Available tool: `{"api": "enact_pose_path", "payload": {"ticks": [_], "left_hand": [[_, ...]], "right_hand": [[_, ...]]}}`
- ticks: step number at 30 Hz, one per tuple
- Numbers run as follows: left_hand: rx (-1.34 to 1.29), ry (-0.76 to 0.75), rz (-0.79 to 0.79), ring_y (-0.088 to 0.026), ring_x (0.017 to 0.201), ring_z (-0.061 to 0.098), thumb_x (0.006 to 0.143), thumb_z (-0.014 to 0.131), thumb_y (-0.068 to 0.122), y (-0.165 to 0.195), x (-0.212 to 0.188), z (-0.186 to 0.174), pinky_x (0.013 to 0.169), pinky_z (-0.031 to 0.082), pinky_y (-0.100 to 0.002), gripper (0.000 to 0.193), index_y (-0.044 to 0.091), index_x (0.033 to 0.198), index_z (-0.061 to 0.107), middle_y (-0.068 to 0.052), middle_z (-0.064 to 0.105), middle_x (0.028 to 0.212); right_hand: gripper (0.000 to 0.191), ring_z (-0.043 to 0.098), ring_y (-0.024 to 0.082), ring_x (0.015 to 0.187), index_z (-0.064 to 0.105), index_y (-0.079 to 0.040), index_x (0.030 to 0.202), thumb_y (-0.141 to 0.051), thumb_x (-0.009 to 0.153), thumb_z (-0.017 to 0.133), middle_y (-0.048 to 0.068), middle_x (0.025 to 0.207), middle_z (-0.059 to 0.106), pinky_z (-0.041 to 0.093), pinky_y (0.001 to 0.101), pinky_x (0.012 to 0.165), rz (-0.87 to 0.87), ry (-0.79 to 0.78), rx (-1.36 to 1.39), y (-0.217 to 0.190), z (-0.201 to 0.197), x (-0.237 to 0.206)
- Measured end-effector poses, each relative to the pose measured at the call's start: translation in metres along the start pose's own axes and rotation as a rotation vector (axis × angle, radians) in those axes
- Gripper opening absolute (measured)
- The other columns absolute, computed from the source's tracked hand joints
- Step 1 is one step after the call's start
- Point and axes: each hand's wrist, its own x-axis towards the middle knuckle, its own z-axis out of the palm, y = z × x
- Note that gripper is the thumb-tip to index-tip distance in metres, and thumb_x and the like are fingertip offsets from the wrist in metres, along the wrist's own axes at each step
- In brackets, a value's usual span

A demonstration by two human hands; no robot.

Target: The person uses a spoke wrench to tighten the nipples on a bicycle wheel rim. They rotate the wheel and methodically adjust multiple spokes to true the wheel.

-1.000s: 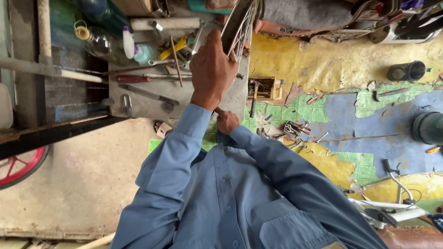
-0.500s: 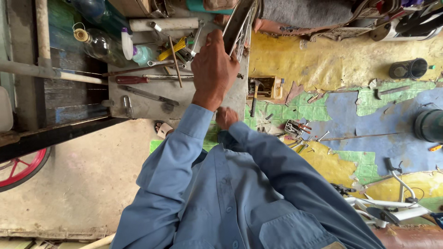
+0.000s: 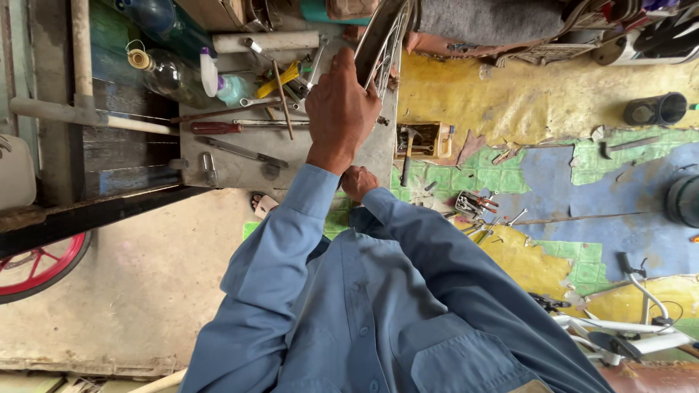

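Observation:
My left hand reaches forward in a blue sleeve and grips the metal rim of a spoked bicycle wheel that stands on edge above a grey workbench. My right hand is curled into a fist low down, close to my chest and just below the left wrist. Whatever it may hold is hidden by the fingers. Lying on the bench to the left of my left hand are a red-handled screwdriver, a yellow-handled tool and several wrenches and rods.
Plastic bottles and a white spray bottle stand at the bench's back left. A small wooden box with a hammer sits on the patchy yellow, green and blue floor. Pliers lie nearby. A red-rimmed wheel is at far left.
My left hand keeps its grip on the rim. My right fist has shifted very slightly upward. The view has barely moved.

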Motion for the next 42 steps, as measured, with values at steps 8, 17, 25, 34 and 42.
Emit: {"api": "enact_pose_path", "payload": {"ticks": [8, 17, 25, 34, 42], "left_hand": [[-0.229, -0.207, -0.143, -0.029, 0.079, 0.078, 0.097, 0.07, 0.04, -0.003, 0.017, -0.003, 0.068, 0.064, -0.041, 0.047, 0.007, 0.126, 0.054, -0.016, 0.078, 0.103], [-0.249, 0.11, 0.287, -0.036, 0.095, 0.078, 0.104, 0.066, 0.026, -0.046, -0.071, -0.037, 0.078, 0.065, -0.04, 0.06, 0.007, 0.155, 0.038, -0.024, 0.071, 0.127], [-0.023, -0.135, 0.146, -0.034, 0.069, 0.074, 0.096, 0.07, 0.033, -0.035, -0.048, -0.007, 0.059, 0.059, -0.045, 0.049, 0.003, 0.131, 0.052, -0.018, 0.074, 0.078], [-0.128, 0.21, 0.212, -0.034, 0.072, 0.073, 0.108, 0.062, 0.031, -0.066, -0.017, -0.02, 0.063, 0.06, -0.041, 0.037, -0.001, 0.127, 0.055, -0.019, 0.072, 0.087], [-0.25, 0.01, -0.07, -0.033, 0.061, 0.073, 0.103, 0.064, 0.026, -0.078, -0.019, -0.019, 0.052, 0.059, -0.043, 0.035, 0.0, 0.125, 0.055, -0.018, 0.071, 0.078]], "right_hand": [[0.025, 0.074, 0.038, 0.083, 0.077, -0.016, 0.102, -0.019, 0.092, 0.054, 0.019, 0.09, 0.077, 0.058, 0.0507, 0.077, -0.073, -0.077, 0.186, -0.003, 0.002, 0.017], [0.025, 0.074, 0.026, 0.068, 0.073, -0.003, 0.102, -0.011, 0.093, 0.051, 0.014, 0.077, 0.075, 0.06, 0.0435, 0.067, -0.23, -0.427, 0.484, -0.017, 0.011, 0.007], [0.03, 0.077, 0.02, 0.073, 0.077, 0.006, 0.083, -0.007, 0.099, 0.055, 0.017, 0.08, 0.079, 0.063, 0.0383, 0.072, -0.235, -0.354, 0.482, 0.01, 0.026, -0.01], [0.062, 0.058, 0.012, 0.064, 0.054, -0.011, 0.153, 0.0, 0.093, 0.042, 0.005, 0.078, 0.067, 0.054, 0.0307, 0.064, -0.291, -0.283, 0.788, 0.026, -0.014, -0.034], [0.06, 0.065, 0.019, 0.063, 0.05, -0.013, 0.152, -0.004, 0.093, 0.043, 0.012, 0.07, 0.067, 0.057, 0.0363, 0.065, -0.143, -0.181, 0.721, 0.038, 0.012, -0.03]]}}
